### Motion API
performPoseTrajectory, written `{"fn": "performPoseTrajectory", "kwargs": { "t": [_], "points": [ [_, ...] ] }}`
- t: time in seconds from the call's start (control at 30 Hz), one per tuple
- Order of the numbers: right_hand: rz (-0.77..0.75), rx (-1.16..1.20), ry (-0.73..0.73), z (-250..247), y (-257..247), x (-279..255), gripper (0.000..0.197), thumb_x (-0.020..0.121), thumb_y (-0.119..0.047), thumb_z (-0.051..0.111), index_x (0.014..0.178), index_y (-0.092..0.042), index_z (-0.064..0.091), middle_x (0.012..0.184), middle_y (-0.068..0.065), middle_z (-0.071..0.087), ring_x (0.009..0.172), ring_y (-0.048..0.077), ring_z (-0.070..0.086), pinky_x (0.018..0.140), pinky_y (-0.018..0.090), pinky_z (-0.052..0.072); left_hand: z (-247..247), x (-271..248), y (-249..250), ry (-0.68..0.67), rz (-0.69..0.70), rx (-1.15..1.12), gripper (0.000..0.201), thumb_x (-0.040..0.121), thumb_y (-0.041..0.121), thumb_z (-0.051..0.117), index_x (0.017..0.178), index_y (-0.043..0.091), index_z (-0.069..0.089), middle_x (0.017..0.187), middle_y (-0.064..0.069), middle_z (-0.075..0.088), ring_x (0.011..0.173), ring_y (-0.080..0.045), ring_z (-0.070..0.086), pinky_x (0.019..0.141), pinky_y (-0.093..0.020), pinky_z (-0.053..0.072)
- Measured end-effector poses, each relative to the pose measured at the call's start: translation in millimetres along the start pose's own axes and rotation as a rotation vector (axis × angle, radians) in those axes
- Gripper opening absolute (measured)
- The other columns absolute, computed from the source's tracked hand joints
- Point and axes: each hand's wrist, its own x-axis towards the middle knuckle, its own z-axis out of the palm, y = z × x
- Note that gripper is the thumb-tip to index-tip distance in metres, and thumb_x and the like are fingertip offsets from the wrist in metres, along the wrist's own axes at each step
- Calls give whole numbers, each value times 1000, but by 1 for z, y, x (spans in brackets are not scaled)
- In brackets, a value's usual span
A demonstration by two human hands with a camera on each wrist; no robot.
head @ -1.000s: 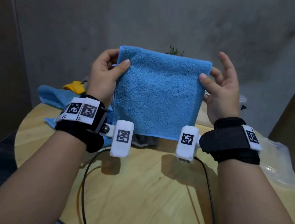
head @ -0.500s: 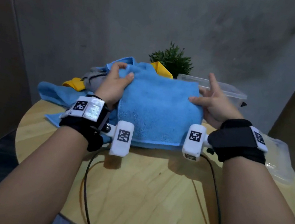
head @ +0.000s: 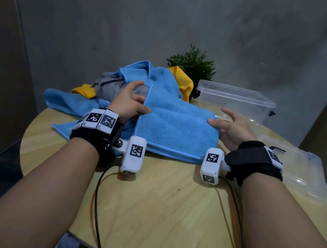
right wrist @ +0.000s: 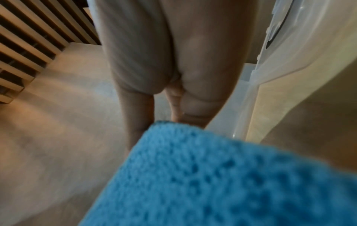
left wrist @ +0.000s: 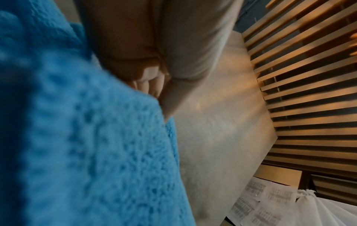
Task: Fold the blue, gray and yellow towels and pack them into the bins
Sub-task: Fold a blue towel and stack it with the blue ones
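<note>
Fingers [head: 138, 99] of the left hand [head: 128, 101] curl at the left edge of the folded blue terry towel [head: 176, 126], its thumb lying on top of the cloth, so it pinches that edge. Behind and left of this hand sits a loose heap: another blue towel [head: 68, 102], a crumpled gray towel [head: 110, 86] and a yellow towel [head: 182, 79]. The folded blue towel lies flat on the round wooden table [head: 164, 211], its far part resting against the heap. At its right edge the right hand [head: 231, 128] sets its thumb on the cloth, with the other fingers spread loosely. Beyond it stands a clear plastic bin [head: 234, 101], with a second clear bin [head: 294, 168] at far right.
</note>
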Motion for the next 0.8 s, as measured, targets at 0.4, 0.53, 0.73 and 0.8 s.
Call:
{"fn": "performPoseTrajectory", "kwargs": {
  "t": [0.4,0.53,0.73,0.8],
  "points": [
    [341,-306,-55,0,6,-7,88,80,5,67,150,-3,13,131,25,51,92,33,62,86,54,49,0,-1,-5,49,-51,-13,59,78,-16,61,130,1,40,92,-19,61,87,-32,60,89,-49,49],
    [322,-512,-129,-2,0,-5,64,82,-5,70,138,0,40,104,15,63,98,31,62,94,47,50,-1,-3,-6,-24,-87,29,48,79,-13,60,119,11,47,84,-7,62,66,-16,60,59,-29,52],
    [331,-364,-266,-18,-4,-8,50,88,7,54,129,-22,48,113,16,62,90,30,66,65,37,60,0,2,-1,-138,-73,8,44,79,-15,56,115,10,52,90,-11,62,87,-29,61,78,-39,50],
    [322,-387,-291,-26,-2,-7,57,89,11,49,130,-28,46,124,20,57,99,36,64,72,40,59,4,1,-5,-197,-95,-6,50,80,-17,54,121,12,50,90,-11,64,87,-28,63,76,-37,52]
  ]
}}
